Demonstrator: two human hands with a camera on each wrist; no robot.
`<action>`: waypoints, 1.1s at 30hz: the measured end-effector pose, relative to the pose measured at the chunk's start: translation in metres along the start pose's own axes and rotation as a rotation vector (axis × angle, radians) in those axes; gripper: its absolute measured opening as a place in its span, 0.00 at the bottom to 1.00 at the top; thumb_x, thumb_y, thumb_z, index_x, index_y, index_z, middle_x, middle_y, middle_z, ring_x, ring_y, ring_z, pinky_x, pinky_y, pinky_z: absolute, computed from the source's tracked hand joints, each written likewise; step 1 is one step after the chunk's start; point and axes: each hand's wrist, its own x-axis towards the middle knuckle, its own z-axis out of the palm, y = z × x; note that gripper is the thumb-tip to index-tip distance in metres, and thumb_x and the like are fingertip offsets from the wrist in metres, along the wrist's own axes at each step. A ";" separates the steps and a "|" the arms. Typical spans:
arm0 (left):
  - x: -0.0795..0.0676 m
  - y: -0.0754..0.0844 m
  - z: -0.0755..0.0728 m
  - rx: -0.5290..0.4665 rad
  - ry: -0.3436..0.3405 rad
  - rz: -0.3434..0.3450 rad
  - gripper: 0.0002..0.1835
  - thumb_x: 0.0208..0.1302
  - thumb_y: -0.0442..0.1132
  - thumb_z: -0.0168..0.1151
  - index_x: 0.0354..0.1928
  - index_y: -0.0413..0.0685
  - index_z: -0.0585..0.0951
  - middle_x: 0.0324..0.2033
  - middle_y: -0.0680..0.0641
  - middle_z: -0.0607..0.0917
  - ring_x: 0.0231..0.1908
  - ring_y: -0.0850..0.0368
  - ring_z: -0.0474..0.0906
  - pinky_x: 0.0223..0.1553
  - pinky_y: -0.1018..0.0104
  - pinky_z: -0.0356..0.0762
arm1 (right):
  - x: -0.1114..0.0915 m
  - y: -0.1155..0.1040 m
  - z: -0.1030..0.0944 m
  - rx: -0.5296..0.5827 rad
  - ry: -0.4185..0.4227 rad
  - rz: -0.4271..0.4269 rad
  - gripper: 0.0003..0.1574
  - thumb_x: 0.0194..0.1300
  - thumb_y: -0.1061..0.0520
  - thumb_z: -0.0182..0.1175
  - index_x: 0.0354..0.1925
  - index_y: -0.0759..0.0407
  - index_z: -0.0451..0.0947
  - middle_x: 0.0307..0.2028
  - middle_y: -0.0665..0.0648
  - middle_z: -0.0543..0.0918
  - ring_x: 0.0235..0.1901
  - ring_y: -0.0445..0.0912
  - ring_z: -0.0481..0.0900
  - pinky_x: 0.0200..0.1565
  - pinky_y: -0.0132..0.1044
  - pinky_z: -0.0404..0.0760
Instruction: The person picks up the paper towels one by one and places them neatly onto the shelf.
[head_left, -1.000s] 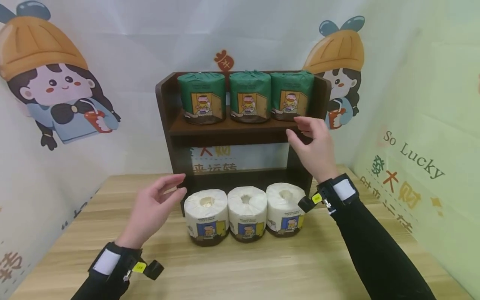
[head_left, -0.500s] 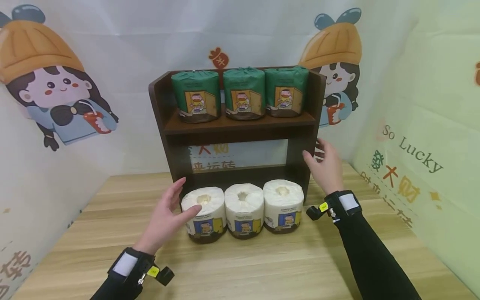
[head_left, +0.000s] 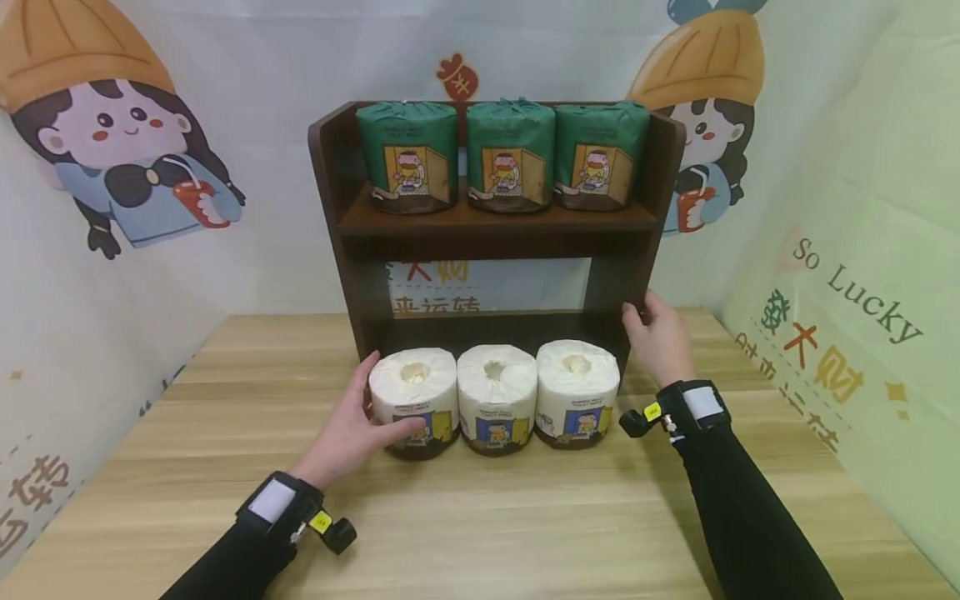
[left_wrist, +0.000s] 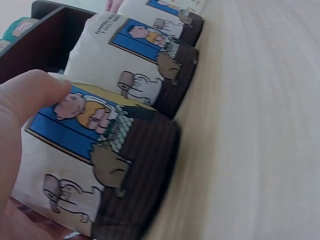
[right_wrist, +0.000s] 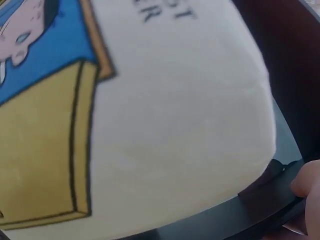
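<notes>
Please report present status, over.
Right hand holds dark brown two-tier shelf. Left hand grips leftmost white cylindrical paper-wrapped roll; similar middle roll close beside it.

A white toilet roll point(head_left: 414, 398) stands upright in the grip of the person's left hand point(head_left: 351, 435), its round core hole facing up, its blue-and-yellow cartoon front partly under the thumb. Beyond that hand, I see a dark brown two-level shelf point(head_left: 495, 246), upright, its right side panel pinched by the right hand point(head_left: 662, 343).
</notes>
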 end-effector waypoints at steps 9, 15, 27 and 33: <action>0.000 -0.015 0.004 0.012 -0.016 0.027 0.65 0.47 0.51 0.82 0.77 0.51 0.44 0.68 0.41 0.62 0.63 0.46 0.62 0.64 0.40 0.62 | 0.003 0.003 0.003 -0.047 0.028 -0.026 0.15 0.76 0.54 0.54 0.51 0.64 0.76 0.46 0.67 0.83 0.44 0.58 0.79 0.45 0.58 0.81; -0.001 -0.022 0.007 -0.004 -0.010 0.043 0.61 0.47 0.50 0.81 0.75 0.49 0.49 0.65 0.42 0.66 0.60 0.48 0.66 0.62 0.42 0.66 | 0.000 0.000 0.003 -0.031 0.027 -0.034 0.15 0.75 0.56 0.54 0.51 0.65 0.76 0.47 0.68 0.82 0.45 0.58 0.79 0.46 0.59 0.81; -0.002 -0.025 0.013 0.003 0.038 0.008 0.60 0.44 0.54 0.82 0.73 0.48 0.53 0.63 0.41 0.69 0.58 0.47 0.68 0.59 0.44 0.71 | -0.005 0.001 0.001 -0.040 0.013 -0.006 0.16 0.76 0.55 0.53 0.55 0.63 0.75 0.49 0.68 0.81 0.45 0.58 0.79 0.46 0.59 0.81; -0.002 -0.021 0.011 0.023 0.066 0.025 0.59 0.45 0.53 0.82 0.73 0.49 0.54 0.63 0.42 0.70 0.59 0.47 0.68 0.59 0.44 0.71 | -0.003 -0.001 0.001 -0.038 0.008 -0.001 0.16 0.77 0.54 0.52 0.54 0.63 0.75 0.49 0.68 0.81 0.45 0.58 0.79 0.46 0.59 0.81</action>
